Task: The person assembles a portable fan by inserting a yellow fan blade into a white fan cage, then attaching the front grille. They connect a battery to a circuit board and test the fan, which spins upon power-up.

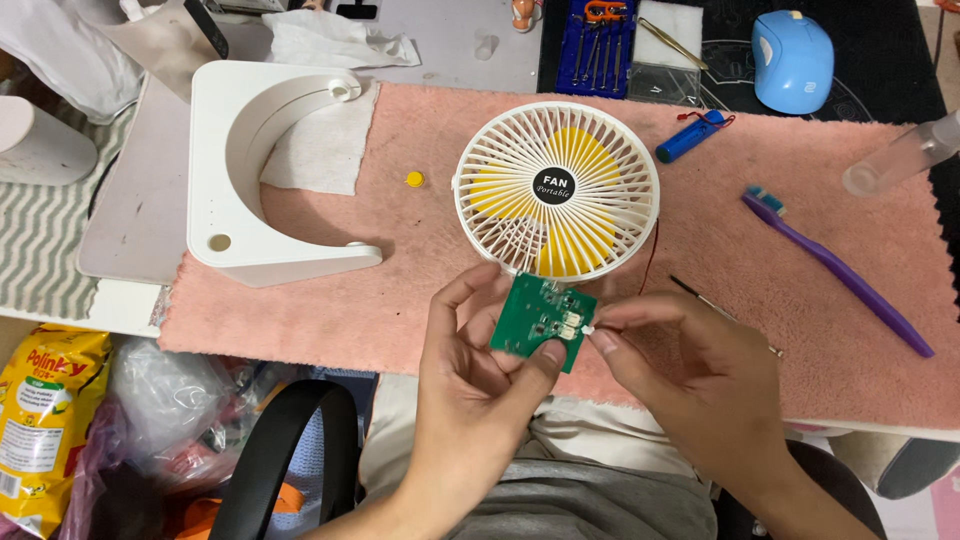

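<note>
**Green circuit board, held over pink mat**

Left hand [470,370]: thumb and fingers pinching the green circuit board [542,322] by its edges, just below the round white fan head [556,190]. Right hand [690,375]: thumb and forefinger pinched on a small white connector [585,327] at the board's right edge. Pink mat [400,300] carries white fan stand [260,170], blue battery [690,137], purple toothbrush [840,270], yellow cap [414,179]
</note>
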